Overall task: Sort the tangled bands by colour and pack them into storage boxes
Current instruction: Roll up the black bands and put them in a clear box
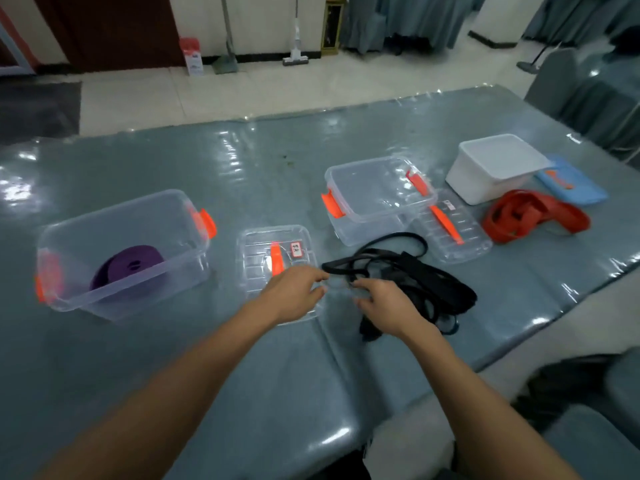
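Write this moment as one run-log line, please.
step: untangling | both hands at black bands | purple band boxed | red bands loose on table

Purple band (126, 268): coiled into a flat loop, leaning inside the clear storage box (121, 252) at left, which stands open with orange latches at both ends. Its clear lid (275, 251), with an orange handle and a small label, lies flat just to the right. Black bands (412, 285): a tangled heap on the table, centre, loops spilling toward the second clear box (377, 197), open and holding nothing visible; that box's lid (453, 226) lies beside it. Red bands (531, 216): a loose pile at right, just in front of the white box (497, 168).
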